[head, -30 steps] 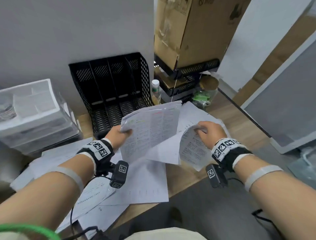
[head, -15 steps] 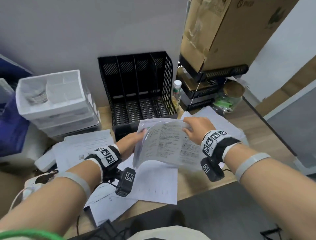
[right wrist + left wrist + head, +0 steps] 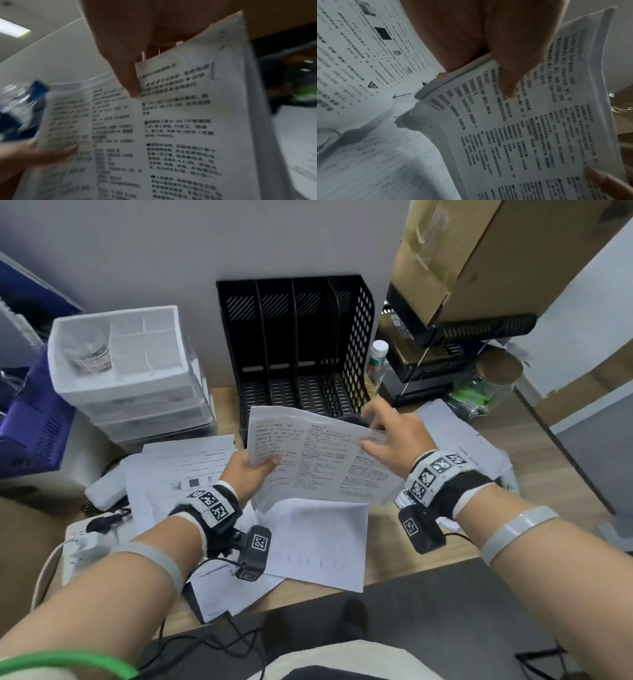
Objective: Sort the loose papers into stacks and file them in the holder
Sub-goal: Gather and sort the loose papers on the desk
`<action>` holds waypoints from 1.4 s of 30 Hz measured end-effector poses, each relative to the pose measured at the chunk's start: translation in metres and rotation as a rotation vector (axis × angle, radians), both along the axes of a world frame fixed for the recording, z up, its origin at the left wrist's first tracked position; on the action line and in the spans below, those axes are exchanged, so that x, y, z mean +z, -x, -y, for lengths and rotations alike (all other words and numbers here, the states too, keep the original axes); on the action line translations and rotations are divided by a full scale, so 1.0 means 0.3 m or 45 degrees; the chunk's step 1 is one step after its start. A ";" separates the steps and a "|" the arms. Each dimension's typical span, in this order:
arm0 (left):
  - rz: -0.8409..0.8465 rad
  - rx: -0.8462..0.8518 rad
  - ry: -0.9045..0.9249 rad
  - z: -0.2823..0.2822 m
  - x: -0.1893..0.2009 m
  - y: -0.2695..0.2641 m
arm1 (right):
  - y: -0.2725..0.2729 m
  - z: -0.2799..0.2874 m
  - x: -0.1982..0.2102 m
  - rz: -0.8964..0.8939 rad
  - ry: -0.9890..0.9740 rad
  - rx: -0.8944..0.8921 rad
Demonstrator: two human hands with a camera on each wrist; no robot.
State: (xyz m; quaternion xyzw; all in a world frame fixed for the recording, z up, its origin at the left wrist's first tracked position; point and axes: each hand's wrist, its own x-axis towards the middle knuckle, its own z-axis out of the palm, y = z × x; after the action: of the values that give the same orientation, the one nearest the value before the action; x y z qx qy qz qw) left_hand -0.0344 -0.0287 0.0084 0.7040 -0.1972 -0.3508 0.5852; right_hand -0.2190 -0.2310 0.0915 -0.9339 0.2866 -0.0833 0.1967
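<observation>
A thin stack of white printed paper sheets [image 3: 318,460] sits mid-frame, held up off the desk. More loose white sheets [image 3: 318,542] lie scattered below. The black perforated four-slot file holder [image 3: 294,344] stands upright at upper centre.

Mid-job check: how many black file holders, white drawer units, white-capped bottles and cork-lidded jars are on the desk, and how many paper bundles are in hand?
Black file holder: 1
White drawer unit: 1
White-capped bottle: 1
Cork-lidded jar: 1
Held paper bundle: 1
Total: 5
</observation>
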 end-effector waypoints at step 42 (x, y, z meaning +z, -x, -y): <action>-0.129 -0.028 0.010 -0.080 -0.108 -0.014 | 0.153 -0.233 -0.315 0.666 -1.253 -0.935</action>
State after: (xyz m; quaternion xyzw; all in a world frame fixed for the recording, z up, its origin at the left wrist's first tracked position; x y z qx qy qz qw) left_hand -0.0301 -0.0046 -0.0241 0.6809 -0.1762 -0.3915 0.5933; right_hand -0.2650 -0.1610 -0.0031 -0.5260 0.5334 -0.2282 0.6219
